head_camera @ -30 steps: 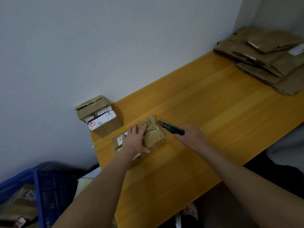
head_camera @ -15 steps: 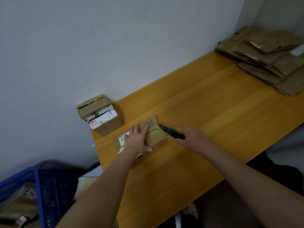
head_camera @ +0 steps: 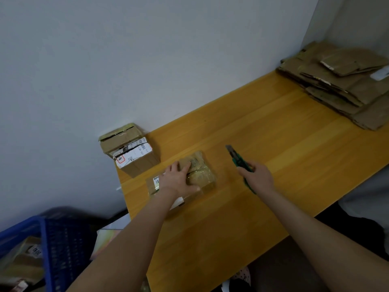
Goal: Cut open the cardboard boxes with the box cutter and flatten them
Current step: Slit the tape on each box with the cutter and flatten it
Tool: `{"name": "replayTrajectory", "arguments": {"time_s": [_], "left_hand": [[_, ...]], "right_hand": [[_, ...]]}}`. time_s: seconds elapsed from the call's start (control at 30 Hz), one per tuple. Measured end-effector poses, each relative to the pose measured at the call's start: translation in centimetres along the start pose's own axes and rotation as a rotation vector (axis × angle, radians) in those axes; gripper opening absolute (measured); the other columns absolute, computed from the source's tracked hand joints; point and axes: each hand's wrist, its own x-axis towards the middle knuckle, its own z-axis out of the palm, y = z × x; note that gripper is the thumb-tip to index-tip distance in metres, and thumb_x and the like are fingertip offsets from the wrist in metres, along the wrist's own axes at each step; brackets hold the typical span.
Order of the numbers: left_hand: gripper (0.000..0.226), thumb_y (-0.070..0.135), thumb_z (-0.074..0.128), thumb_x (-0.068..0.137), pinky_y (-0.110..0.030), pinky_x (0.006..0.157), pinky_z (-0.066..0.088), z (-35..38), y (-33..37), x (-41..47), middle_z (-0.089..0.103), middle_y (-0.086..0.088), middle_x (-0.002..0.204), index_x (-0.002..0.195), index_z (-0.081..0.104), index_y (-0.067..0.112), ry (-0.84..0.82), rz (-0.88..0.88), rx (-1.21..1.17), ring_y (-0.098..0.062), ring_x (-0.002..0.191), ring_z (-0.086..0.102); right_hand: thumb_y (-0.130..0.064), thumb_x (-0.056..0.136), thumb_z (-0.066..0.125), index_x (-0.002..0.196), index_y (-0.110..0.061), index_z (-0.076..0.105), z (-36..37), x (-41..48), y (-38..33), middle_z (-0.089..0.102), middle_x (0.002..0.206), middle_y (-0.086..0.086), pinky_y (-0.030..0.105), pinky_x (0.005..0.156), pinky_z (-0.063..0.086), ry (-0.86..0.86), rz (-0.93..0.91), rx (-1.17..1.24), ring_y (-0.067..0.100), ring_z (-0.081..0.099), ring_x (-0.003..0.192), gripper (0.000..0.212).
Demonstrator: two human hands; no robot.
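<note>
A small taped cardboard box (head_camera: pixel 202 174) lies on the yellow wooden table (head_camera: pixel 263 165) near its left end. My left hand (head_camera: pixel 177 181) presses flat on top of it, fingers spread. My right hand (head_camera: pixel 257 178) grips a green box cutter (head_camera: pixel 239 159) to the right of the box, blade pointing away from me and clear of the cardboard. A second, larger box (head_camera: pixel 131 149) with a white shipping label stands against the wall at the table's left corner.
A pile of flattened cardboard (head_camera: pixel 345 87) lies at the table's far right corner. A blue plastic crate (head_camera: pixel 48 243) holding more packages stands on the floor at the lower left. The wall runs along the table's back edge.
My right hand has pulled the box cutter away from the small box, to the right, and the blade now points up the table. My left hand stays on the box.
</note>
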Motion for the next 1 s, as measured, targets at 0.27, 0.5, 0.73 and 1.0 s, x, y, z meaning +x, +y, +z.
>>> {"name": "replayTrajectory", "arguments": {"time_s": [0.27, 0.5, 0.73, 1.0], "left_hand": [[0.085, 0.056, 0.055, 0.090, -0.043, 0.096, 0.047, -0.9, -1.8, 1.1, 0.033, -0.008, 0.150, 0.154, 0.003, 0.037, -0.010, 0.003, -0.018, -0.030, 0.131, 0.041], [0.084, 0.059, 0.053, 0.090, -0.033, 0.076, 0.047, -0.8, 0.4, -0.6, 0.051, -0.011, 0.131, 0.154, 0.010, 0.024, -0.065, -0.090, -0.008, -0.027, 0.112, 0.057], [0.072, 0.034, 0.058, 0.094, -0.036, 0.081, 0.047, -1.3, 3.9, 0.0, 0.039, -0.018, 0.140, 0.148, 0.019, 0.006, 0.043, -0.084, 0.089, -0.032, 0.117, 0.053], [0.025, 0.007, 0.042, 0.097, -0.032, 0.074, 0.049, -2.4, 4.4, 2.2, 0.065, -0.010, 0.116, 0.113, 0.062, 0.007, 0.090, 0.028, 0.179, -0.026, 0.105, 0.064]], "right_hand": [[-0.009, 0.099, 0.047, 0.147, -0.010, 0.034, 6.4, 2.6, -0.6, 0.049, 0.138, 0.014, 0.034, 0.087, 0.047, -0.183, 0.200, 0.024, 0.032, 0.052, 0.119, 0.050], [-0.066, 0.088, 0.047, 0.147, -0.015, 0.035, 7.0, 0.1, -2.0, 0.051, 0.137, 0.008, 0.041, 0.094, 0.049, -0.184, 0.043, -0.179, 0.028, 0.054, 0.120, 0.079], [-0.046, 0.086, 0.063, 0.130, -0.013, 0.040, 10.0, -0.6, -2.6, 0.063, 0.111, 0.009, 0.046, 0.076, 0.058, -0.248, 0.134, -0.119, 0.027, 0.066, 0.092, 0.059], [-0.041, 0.089, 0.063, 0.119, -0.011, 0.046, 10.2, -0.3, -2.1, 0.063, 0.110, 0.008, 0.043, 0.078, 0.057, -0.247, 0.112, -0.162, 0.027, 0.066, 0.093, 0.046]]}}
